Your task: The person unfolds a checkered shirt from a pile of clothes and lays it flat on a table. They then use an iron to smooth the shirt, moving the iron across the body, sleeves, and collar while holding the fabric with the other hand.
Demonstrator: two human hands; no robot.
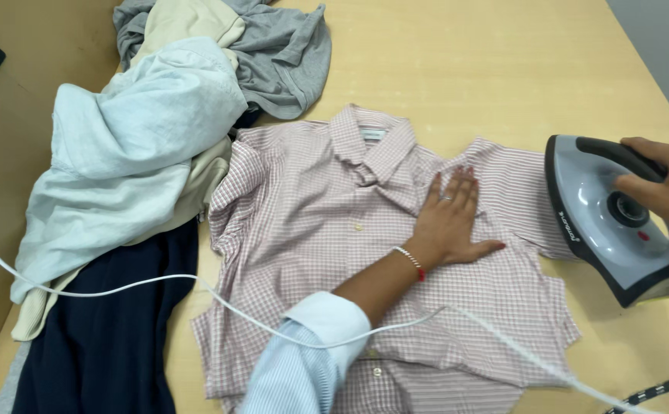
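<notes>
Left hand (449, 222) flat, released, pressing shirt (311, 253) on desk (465, 69). Right hand (668, 188) grasping iron (610, 218) just right of shirt, nose pointing far-left.

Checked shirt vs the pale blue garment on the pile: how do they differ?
The checked shirt lies spread flat, front up and collar showing; the pale blue garment is crumpled on top of a heap of other clothes. The shirt has a fine pink-and-white check; the garment is plain. The left hand presses the shirt flat while the right hand grips the iron beside it; no hand touches the garment. Both rest on the same wooden table.
</notes>
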